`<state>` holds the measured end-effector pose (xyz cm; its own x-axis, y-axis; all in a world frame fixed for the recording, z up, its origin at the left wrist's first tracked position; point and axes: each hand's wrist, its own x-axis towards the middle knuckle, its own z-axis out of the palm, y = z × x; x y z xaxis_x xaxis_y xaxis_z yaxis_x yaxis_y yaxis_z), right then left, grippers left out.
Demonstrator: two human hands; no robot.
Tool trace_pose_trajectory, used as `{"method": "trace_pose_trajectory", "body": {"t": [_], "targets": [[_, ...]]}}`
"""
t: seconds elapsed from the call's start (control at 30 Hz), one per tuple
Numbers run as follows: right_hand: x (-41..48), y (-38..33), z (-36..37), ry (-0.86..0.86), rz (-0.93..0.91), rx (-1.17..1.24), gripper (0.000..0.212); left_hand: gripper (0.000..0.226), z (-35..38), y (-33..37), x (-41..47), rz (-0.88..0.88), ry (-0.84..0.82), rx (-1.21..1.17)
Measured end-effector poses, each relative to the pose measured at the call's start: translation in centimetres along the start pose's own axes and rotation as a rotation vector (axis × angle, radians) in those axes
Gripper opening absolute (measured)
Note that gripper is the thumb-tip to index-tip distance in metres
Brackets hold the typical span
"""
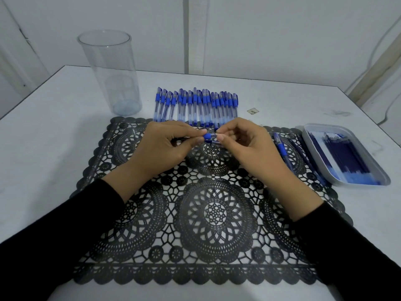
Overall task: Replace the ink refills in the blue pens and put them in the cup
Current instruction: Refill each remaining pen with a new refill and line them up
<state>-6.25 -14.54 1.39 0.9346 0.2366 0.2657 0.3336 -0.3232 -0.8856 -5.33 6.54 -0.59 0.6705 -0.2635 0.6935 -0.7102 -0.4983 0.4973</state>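
Observation:
Both hands meet over the far middle of the black lace mat (pixel 214 213). My left hand (pixel 165 146) and my right hand (pixel 243 144) pinch one blue pen (pixel 209 137) between their fingertips; its blue grip shows in the gap, the rest is hidden by fingers. A row of several blue pens (pixel 195 105) lies just beyond the hands. A tall clear cup (pixel 110 70) stands at the far left and holds no pens. A white tray (pixel 314 137) at the right holds several dark blue refills (pixel 338 157).
Two loose blue pens (pixel 282 148) lie on the mat between my right hand and the tray. The white table (pixel 43 148) ends at a wall behind and drops off at its left and right edges. A small scrap (pixel 252 110) lies right of the pen row.

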Motion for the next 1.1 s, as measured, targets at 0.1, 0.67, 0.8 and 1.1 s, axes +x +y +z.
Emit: {"method": "trace_pose_trajectory", "body": {"t": [0.1,0.67,0.8,1.1], "targets": [[0.0,-0.1,0.0,-0.013,0.010,0.056,0.007,0.020,0.0,0.0,0.0,-0.007,-0.004,-0.007],[-0.1,-0.2,-0.2,-0.017,0.007,0.060,0.009,0.022,0.0,-0.1,-0.1,-0.034,-0.012,0.000],[-0.1,-0.3,-0.1,0.018,0.000,0.066,0.008,0.024,-0.2,0.0,-0.1,-0.034,-0.013,-0.009],[-0.1,0.9,0.0,0.035,-0.177,-0.447,0.008,0.022,-0.9,-0.4,-0.2,-0.105,0.041,0.033]]}}
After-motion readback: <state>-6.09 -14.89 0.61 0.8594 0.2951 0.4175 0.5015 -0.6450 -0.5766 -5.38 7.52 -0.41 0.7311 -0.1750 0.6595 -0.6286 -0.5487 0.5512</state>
